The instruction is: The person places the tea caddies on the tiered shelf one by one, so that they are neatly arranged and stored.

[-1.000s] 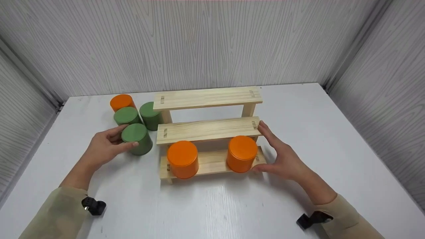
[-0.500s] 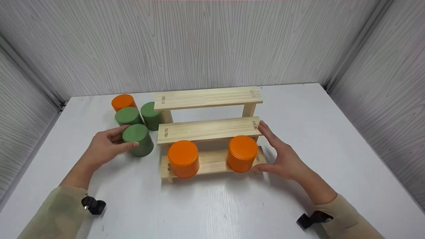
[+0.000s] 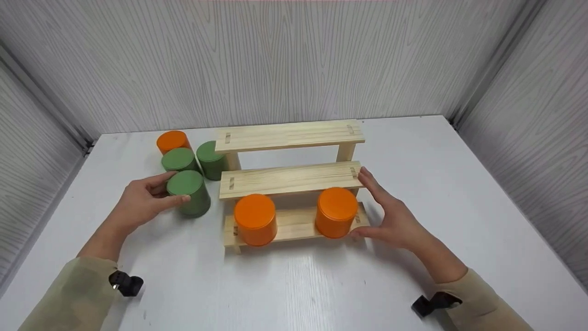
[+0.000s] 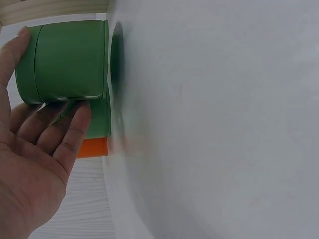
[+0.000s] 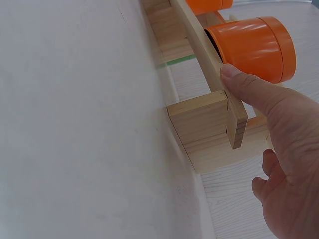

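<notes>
L hand grasps a green can, approx. upright, L of the wooden rack. L wrist cam adds what head view hides: several fingers under the thumb's opposite side, plus a thin gap betw. can base & table, w/ a dark reflection. Behind, per head view: a 2nd green can, a 3rd green can partly under the top board, & a rear orange can. R hand is unclenched, thumb & index spread; index tip at mid board's R end. R wrist cam shows the thumb tip pressing the bottom board's front edge, & two bent fingertips unseen from above. On that board: L orange can, R orange can, the latter next to the thumb.
</notes>
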